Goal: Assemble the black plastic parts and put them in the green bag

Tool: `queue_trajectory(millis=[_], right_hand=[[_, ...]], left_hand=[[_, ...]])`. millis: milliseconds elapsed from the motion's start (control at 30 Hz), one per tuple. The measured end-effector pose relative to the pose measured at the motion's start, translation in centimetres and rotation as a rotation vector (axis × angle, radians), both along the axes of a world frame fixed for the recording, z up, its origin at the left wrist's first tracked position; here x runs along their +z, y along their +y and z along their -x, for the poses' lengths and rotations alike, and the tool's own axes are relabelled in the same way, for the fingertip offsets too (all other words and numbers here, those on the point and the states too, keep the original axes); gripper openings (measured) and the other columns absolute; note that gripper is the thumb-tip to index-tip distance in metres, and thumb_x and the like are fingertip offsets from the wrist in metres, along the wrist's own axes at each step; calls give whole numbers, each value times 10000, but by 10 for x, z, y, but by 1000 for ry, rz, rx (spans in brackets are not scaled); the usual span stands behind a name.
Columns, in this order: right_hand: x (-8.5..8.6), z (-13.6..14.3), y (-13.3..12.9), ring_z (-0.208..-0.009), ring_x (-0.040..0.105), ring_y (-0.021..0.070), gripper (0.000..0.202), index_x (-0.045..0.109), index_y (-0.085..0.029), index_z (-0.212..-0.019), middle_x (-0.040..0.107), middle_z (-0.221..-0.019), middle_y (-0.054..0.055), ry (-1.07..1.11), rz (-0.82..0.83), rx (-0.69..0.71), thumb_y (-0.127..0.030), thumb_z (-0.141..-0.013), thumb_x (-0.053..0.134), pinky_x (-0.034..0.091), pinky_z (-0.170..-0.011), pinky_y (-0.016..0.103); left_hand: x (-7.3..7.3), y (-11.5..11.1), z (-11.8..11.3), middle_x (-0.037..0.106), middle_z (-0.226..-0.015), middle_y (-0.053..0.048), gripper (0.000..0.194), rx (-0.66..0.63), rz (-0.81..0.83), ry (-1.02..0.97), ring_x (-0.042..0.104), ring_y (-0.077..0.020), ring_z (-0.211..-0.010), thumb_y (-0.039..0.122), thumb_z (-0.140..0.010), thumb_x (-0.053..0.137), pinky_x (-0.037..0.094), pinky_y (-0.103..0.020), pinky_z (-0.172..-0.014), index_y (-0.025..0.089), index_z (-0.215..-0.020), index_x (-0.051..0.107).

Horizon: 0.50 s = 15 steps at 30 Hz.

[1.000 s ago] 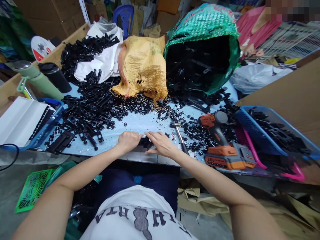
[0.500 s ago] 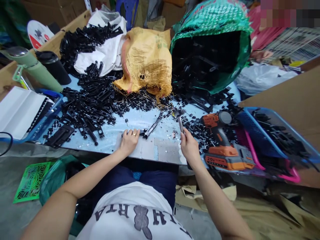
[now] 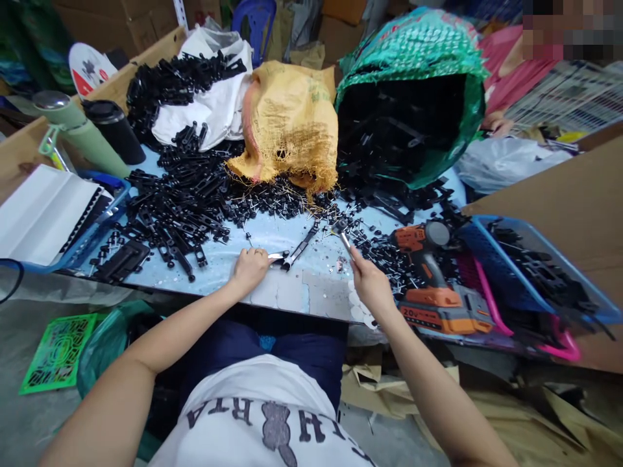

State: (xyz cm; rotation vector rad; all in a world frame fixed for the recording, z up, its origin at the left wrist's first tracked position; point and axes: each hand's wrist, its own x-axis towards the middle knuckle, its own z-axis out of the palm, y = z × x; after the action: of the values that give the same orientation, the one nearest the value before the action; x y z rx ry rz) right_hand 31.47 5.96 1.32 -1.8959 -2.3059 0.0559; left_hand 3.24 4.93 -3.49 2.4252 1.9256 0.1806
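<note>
Cluttered workroom, with cartons (image 3: 136,32) at 11 o'clock from the hands and a blue chair (image 3: 263,29) at 12. Faces a pale blue tabletop (image 3: 221,256), strewn with black clips (image 3: 170,207) at 10 o'clock and small black-headed pins (image 3: 270,204) toward 12, just in front of a yellow sack (image 3: 292,123). At 1 o'clock, looks into a green sack (image 3: 409,58) tipped on its side; past that, at 2, sees a person in a pink top (image 3: 542,71).

Holds a hammer (image 3: 343,236) in the right hand (image 3: 372,285), wrapped closed round the handle, with the head at 11 o'clock from the grip. Has the left hand (image 3: 250,269) curled shut over a slim piece (image 3: 277,256), with only an end showing at 3 o'clock; cannot tell the rest. Cannot tell, either, whether touching the long black strip (image 3: 302,246), lying near at 2 o'clock and slanting toward 1.

Has white discs (image 3: 361,308) at 7 o'clock from the right hand, an orange drill (image 3: 433,266) at 3 and, beyond, a blue basket (image 3: 503,259)
</note>
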Motion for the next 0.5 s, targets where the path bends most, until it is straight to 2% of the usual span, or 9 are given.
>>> queue_trajectory(millis=[33,100,167,200,233,300,367,433,500], right_hand=[[2,-4,8,-766,570,244,462,424,-153,-1339,597,-896,135,-30,-35,2,-336,-943,272,435,-678,353],[7,-2,20,-924,549,276,500,416,-133,-1333,573,-1047,171,-52,-124,121,-414,-930,318,426,-770,395],[15,10,27,-1072,483,289,601,399,-137,-1333,508,-1199,183,-53,-197,344,-539,-887,377,385,-869,424],[19,17,29,-1082,475,285,640,430,-139,-1302,508,-1201,179,-61,-203,466,-597,-857,393,373,-883,423],[23,25,29,-1030,502,272,646,496,-137,-1224,549,-1130,169,-70,-184,590,-640,-833,392,381,-855,406],[33,38,25,-762,548,200,596,606,-141,-917,607,-812,103,-42,-121,829,-665,-835,335,399,-694,325],[45,48,11,-506,443,129,602,527,-167,-626,483,-527,14,73,-113,1016,-646,-866,252,319,-523,266],[59,55,-11,-443,387,114,602,457,-178,-555,414,-467,-12,173,-162,1094,-634,-876,231,260,-474,269],[74,58,-34,-519,463,138,575,496,-170,-629,492,-555,13,137,-158,1040,-659,-851,289,286,-505,284]], left_hand=[[3,6,3,634,-891,-192,476,15,28,-9,589,-266,-867,397,-941,304,393,-342,-701,45,-989,620],[12,16,12,646,-814,-174,554,27,67,-34,605,-249,-800,480,-928,286,382,-307,-640,64,-863,645],[23,20,21,655,-772,-143,590,16,91,-58,607,-215,-737,527,-917,270,363,-277,-597,95,-797,652],[29,19,26,655,-747,-125,593,-7,100,-70,602,-196,-705,536,-915,268,354,-265,-580,110,-766,651],[35,16,29,651,-722,-107,591,-46,105,-84,593,-176,-673,534,-918,260,347,-256,-564,124,-743,648],[46,3,35,626,-651,-73,596,-169,87,-113,567,-146,-607,522,-929,224,339,-244,-534,145,-710,631],[54,-15,38,589,-592,-48,608,-312,15,-156,545,-134,-565,532,-927,193,349,-240,-521,155,-678,600],[59,-34,39,544,-548,-29,595,-401,-69,-229,535,-125,-548,544,-921,206,373,-237,-524,155,-628,549],[62,-48,39,495,-515,-8,561,-419,-119,-327,521,-110,-526,527,-925,234,394,-229,-528,158,-595,498]])
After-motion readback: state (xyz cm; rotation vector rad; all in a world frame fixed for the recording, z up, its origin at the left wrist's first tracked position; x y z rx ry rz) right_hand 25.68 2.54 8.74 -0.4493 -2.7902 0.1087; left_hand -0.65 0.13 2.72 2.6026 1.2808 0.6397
